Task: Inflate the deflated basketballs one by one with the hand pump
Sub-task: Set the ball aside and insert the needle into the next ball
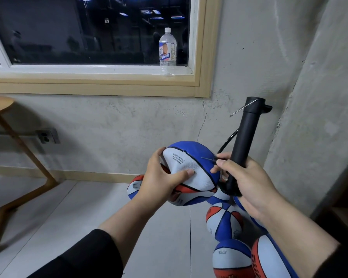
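My left hand [161,177] grips a soft, dented blue, white and orange basketball [191,171] held up in front of me, thumb pressed into its white panel. My right hand [243,177] is wrapped round the lower part of a black hand pump [243,141], which stands upright, and its thumb and forefinger pinch the needle [208,159] on the end of the pump's black hose. The needle tip lies over the ball's blue panel, a little right of the valve hole [186,151]. Whether it touches the ball I cannot tell.
Several more basketballs [223,219] lie on the grey tiled floor below my hands, by the concrete wall. A wooden table [12,137] stands at the left. A water bottle [167,50] stands on the window ledge. A wall socket [48,135] sits low on the wall.
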### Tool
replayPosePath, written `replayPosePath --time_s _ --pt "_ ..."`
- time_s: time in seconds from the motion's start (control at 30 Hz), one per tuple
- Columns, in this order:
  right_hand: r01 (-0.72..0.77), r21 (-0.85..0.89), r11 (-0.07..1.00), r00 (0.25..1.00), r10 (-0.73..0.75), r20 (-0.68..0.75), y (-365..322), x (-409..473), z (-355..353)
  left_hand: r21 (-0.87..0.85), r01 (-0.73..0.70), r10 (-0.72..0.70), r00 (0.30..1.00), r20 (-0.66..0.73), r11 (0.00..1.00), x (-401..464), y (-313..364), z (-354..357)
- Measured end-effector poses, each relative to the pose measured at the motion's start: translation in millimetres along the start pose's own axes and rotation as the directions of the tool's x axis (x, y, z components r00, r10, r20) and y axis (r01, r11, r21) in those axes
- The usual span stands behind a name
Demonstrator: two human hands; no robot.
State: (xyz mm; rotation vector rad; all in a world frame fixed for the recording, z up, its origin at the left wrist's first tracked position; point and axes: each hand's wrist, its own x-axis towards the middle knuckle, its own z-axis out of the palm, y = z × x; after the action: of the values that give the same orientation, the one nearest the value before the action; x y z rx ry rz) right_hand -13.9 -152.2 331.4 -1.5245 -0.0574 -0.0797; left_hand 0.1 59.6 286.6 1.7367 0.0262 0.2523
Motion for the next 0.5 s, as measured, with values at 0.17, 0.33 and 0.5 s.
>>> replayPosePath --time_s 0.17,0.33,0.5 --pt "0.132 -0.092 0.987 0.988 -0.139 -0.074 -18.1 2.8 -4.8 0.267 -0.131 0.152 0.987 -0.058 0.955 -1.0 3.6 -1.9" --pt "0.162 -0.151 0.975 0.987 -0.163 0.004 -18.5 -1.3 1.9 0.365 -0.196 0.222 0.975 -0.029 0.91 -2.7 0.8 -0.2" --pt "0.154 -0.167 0.974 0.988 -0.154 0.015 -15.6 -3.0 6.6 0.419 -0.218 0.244 0.97 -0.008 0.882 -3.8 1.4 3.3"
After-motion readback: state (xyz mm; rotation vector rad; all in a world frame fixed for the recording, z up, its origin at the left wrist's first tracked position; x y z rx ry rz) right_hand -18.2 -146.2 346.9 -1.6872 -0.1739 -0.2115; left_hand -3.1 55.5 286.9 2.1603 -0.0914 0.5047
